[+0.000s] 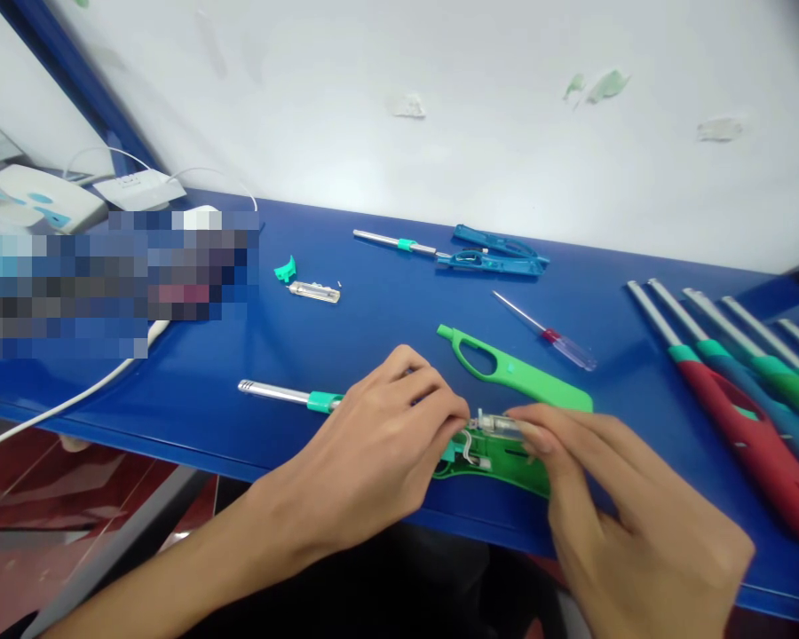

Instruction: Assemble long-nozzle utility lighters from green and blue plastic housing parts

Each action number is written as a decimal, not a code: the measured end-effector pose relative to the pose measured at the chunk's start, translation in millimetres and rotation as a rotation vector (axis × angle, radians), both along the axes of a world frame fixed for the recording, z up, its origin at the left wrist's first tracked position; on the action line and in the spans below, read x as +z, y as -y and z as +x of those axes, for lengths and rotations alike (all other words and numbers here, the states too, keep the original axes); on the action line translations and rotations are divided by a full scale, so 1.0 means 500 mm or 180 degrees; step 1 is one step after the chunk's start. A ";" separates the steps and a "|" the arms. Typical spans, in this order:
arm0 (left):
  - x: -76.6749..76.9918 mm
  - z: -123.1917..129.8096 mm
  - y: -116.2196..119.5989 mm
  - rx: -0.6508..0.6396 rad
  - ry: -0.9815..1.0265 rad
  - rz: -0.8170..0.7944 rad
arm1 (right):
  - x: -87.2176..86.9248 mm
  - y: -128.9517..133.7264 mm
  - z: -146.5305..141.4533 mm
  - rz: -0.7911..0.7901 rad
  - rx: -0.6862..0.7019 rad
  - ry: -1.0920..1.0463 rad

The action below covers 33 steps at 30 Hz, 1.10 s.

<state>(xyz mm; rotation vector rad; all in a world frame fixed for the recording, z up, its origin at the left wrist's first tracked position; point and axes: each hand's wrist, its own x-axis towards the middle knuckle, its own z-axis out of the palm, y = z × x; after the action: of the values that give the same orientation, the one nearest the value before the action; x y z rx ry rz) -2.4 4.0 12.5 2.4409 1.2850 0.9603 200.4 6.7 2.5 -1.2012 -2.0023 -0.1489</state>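
A green lighter half-shell (512,459) lies at the table's front edge, with white wires and a teal part inside. A metal tube with a teal collar (320,402) sticks out to its left. My right hand (613,488) pinches a clear fuel tank (502,427) just above the shell. Over the shell's left end, my left hand (392,435) has its thumb and finger pressed together at the tank's valve end; what they hold is hidden. Behind my hands lies the other green half-shell (526,374). A screwdriver (569,349) rests farther back.
Blue lighter shells (493,261) with a metal tube lie at the back. A clear tank (315,291) and a teal piece (286,269) are at back left. Several whole lighters (749,417) lie right. A white cable (86,390) crosses the left side.
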 end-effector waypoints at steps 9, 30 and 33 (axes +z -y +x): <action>-0.003 -0.002 -0.002 0.0056 0.0059 0.0040 | 0.000 0.002 -0.004 0.0150 0.0191 -0.0179; 0.000 -0.019 0.054 0.0103 -0.0359 -0.0034 | -0.015 -0.010 0.007 -0.0456 -0.0130 -0.0144; -0.001 -0.019 0.052 0.0114 -0.0400 -0.0051 | -0.007 -0.002 0.015 -0.0625 0.0047 -0.0353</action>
<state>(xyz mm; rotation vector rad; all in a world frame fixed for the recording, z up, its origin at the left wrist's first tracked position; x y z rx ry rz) -11.9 -22.0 12.1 2.5094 1.3755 0.8132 207.8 7.9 -1.2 -1.2871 -1.9625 0.1221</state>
